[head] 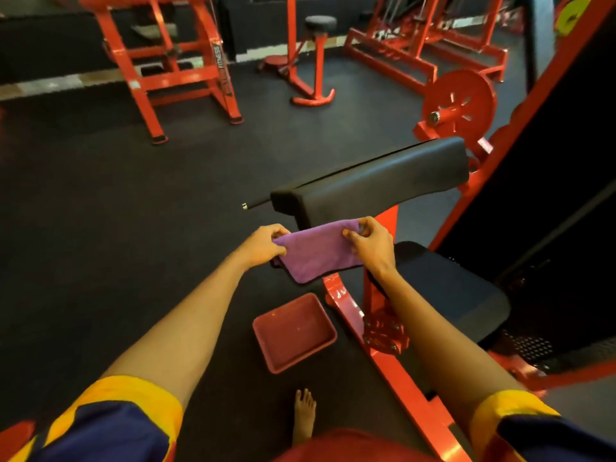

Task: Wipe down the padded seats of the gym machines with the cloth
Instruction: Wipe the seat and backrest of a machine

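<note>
A purple cloth (316, 253) hangs folded in the air between both hands. My left hand (265, 245) pinches its left end and my right hand (370, 241) pinches its right top corner. Just beyond the cloth stands a black padded arm rest (373, 176) of a red machine, tilted up to the right. The machine's black padded seat (446, 291) lies lower on the right, under my right forearm.
A dark red tray (295, 331) sits on the black rubber floor below the cloth. My bare foot (304, 416) stands near the red machine base (396, 368). A red weight plate (458, 105) hangs at the right; other red machines (173, 71) and a round stool (319, 25) stand behind.
</note>
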A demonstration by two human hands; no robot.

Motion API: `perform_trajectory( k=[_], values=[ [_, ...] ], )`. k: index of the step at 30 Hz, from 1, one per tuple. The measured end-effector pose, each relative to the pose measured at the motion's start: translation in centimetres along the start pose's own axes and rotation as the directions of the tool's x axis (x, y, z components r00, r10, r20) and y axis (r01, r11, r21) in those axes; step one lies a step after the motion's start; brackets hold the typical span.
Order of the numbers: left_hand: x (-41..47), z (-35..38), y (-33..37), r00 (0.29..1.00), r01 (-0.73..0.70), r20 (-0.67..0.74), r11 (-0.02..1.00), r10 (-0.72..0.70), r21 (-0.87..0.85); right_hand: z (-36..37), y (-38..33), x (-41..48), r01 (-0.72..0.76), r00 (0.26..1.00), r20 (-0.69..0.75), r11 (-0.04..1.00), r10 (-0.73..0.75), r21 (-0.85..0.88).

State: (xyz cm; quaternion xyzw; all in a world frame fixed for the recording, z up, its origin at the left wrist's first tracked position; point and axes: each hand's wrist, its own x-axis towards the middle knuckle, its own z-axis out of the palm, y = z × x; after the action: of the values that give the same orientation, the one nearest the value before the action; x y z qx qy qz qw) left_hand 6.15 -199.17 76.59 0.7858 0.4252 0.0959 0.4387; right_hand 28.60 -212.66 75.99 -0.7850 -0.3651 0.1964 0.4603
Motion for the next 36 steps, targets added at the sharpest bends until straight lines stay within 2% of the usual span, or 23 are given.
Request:
perform_trajectory(
  k=[5, 7, 10, 13, 17, 20, 22, 24, 27, 30, 33, 34, 36],
  values=[
    [5.1, -4.0, 0.4, 0.983, 0.005, 0.182, 0.999, 0.003, -0.041, 2.8, -2.2, 3.2, 0.059, 0.995, -0.083, 0.987, -0.047, 0.152],
    [7.4, -5.4, 1.0, 0.981, -0.024, 0.19, 0.992, 0.047, -0.124, 4.1, -3.0, 4.5, 0.074, 0.99, -0.134, 0.979, -0.049, 0.188],
    [10.7, -6.2, 2.7, 0.983, -0.114, 0.12, 0.971, 0.141, -0.211, 5.8, -3.9, 5.6, 0.117, 0.957, -0.282, 0.982, -0.071, 0.149],
    [14.6, -6.1, 3.4, 0.971, -0.211, 0.081, 0.963, 0.227, -0.17, 7.7, -4.6, 5.6, 0.135, 0.924, -0.374, 0.985, -0.084, 0.112],
    [17.8, -4.1, 5.1, 0.89, -0.379, 0.213, 0.914, 0.403, -0.147, 10.7, -4.9, 3.7, 0.1, 0.918, -0.396, 0.984, -0.035, 0.146],
    [18.7, -1.8, 6.0, 0.831, -0.435, 0.297, 0.882, 0.47, -0.18, 12.9, -4.8, 2.6, 0.125, 0.887, -0.452, 0.992, -0.097, 0.033],
    [19.7, -1.0, 5.8, 0.81, -0.438, 0.335, 0.877, 0.481, -0.199, 14.0, -4.3, 3.0, 0.059, 0.891, -0.442, 0.992, -0.103, -0.112],
    [20.5, -1.0, 5.4, 0.787, -0.452, 0.392, 0.877, 0.477, -0.161, 14.8, -3.8, 3.7, -0.041, 0.897, -0.438, 0.975, -0.061, -0.221],
    [20.9, -1.0, 5.7, 0.757, -0.469, 0.441, 0.871, 0.482, -0.146, 14.8, -3.6, 5.1, -0.141, 0.89, -0.455, 0.964, 0.024, -0.225],
    [20.8, -1.0, 5.9, 0.739, -0.506, 0.455, 0.855, 0.497, -0.114, 13.7, -3.2, 6.1, -0.254, 0.849, -0.498, 0.963, 0.178, -0.089],
    [20.7, -1.1, 6.1, 0.731, -0.521, 0.457, 0.847, 0.506, -0.104, 12.3, -3.3, 6.5, -0.404, 0.759, -0.499, 0.904, 0.417, 0.141],
    [20.6, -1.0, 6.1, 0.723, -0.529, 0.464, 0.842, 0.512, -0.105, 12.4, -3.6, 6.5, -0.429, 0.723, -0.508, 0.881, 0.467, 0.199],
    [20.8, -0.9, 5.9, 0.726, -0.528, 0.456, 0.842, 0.514, -0.108, 13.4, -5.2, 6.8, -0.421, 0.702, -0.527, 0.876, 0.479, 0.236]
  ],
)
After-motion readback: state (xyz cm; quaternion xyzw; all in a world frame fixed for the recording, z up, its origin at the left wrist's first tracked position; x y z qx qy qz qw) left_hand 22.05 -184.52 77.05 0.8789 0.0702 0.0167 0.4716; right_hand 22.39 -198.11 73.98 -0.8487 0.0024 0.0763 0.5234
